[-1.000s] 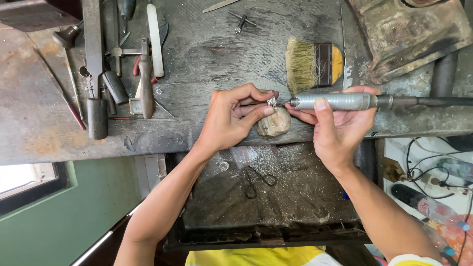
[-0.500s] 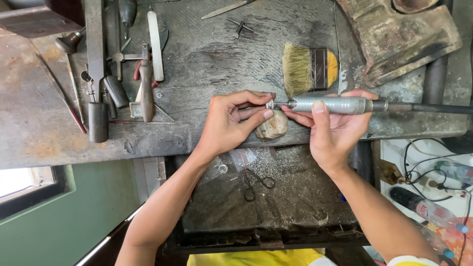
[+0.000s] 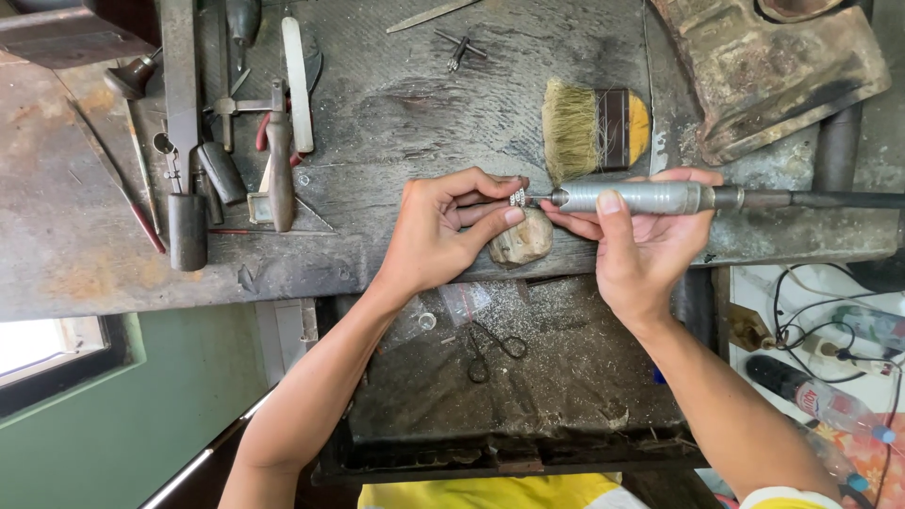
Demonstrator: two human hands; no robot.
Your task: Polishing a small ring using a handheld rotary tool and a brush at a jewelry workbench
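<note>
The left hand pinches a small silvery piece between thumb and fingertips, closed tight on it, right above a rounded wooden peg that juts from the bench edge. The right hand is wrapped shut around a grey metal rotary handpiece, whose tip meets the silvery piece just beside the left fingertips. A dark flexible shaft runs from the handpiece off to the far side of the right hand.

Just beyond the grip lies a flat brush with pale bristles and a dark and yellow handle. Further past the right hand sits a worn, rusty-brown metal block. Well off beyond the left hand, pliers with red handles, a white-handled file and dark steel tools lie in a cluster on the scarred grey bench.

Below the wrists a dust-covered catch tray holds small scissors and a clear plastic bag. Near the right forearm, on the floor, lies a bottle with a red label, among black and white cables. Nothing stands between the hands and the piece.
</note>
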